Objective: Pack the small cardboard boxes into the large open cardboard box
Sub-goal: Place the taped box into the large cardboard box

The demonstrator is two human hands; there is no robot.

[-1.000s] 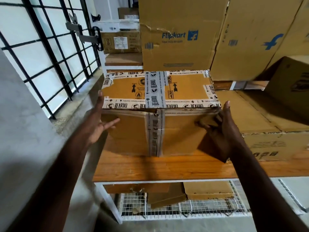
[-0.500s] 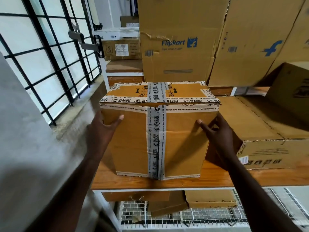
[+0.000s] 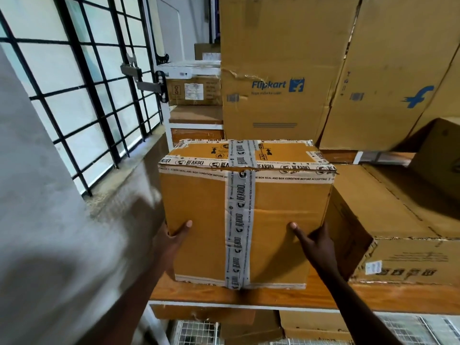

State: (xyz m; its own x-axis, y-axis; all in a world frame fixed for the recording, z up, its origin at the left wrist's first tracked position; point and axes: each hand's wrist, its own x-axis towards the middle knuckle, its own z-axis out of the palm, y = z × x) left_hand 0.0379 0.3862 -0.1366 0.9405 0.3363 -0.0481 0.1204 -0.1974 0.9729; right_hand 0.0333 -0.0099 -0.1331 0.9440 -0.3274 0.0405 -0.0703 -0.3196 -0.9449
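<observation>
Sitting upright at frame centre: a brown cardboard box sealed with grey printed BEARDO tape (image 3: 245, 212), its bottom edge resting near the front lip of an orange-brown wooden shelf board (image 3: 273, 296). Being clamped from both sides low down. Left hand (image 3: 171, 242) pressing against the box's left side wall, thumb wrapping round the corner onto the front face at lower left, remaining fingers hidden behind the box. Right hand (image 3: 317, 247) pressing against the right side wall, thumb stretching across the front face at lower right, palm spread wide, other fingers hidden round the side. Both hands gripping the box between them, neither curling into a fist.

Lying just beside the right wall, at right of frame: a flat, wide brown cardboard carton (image 3: 403, 220) on the same shelf. Standing behind, in the upper half of the frame: two tall brown Flipkart cartons with blue logos (image 3: 276, 88). Filling the upper left: a window with a black metal grille (image 3: 82, 95). Showing along the bottom edge: a white wire-mesh lower shelf (image 3: 196, 332) carrying more cardboard.
</observation>
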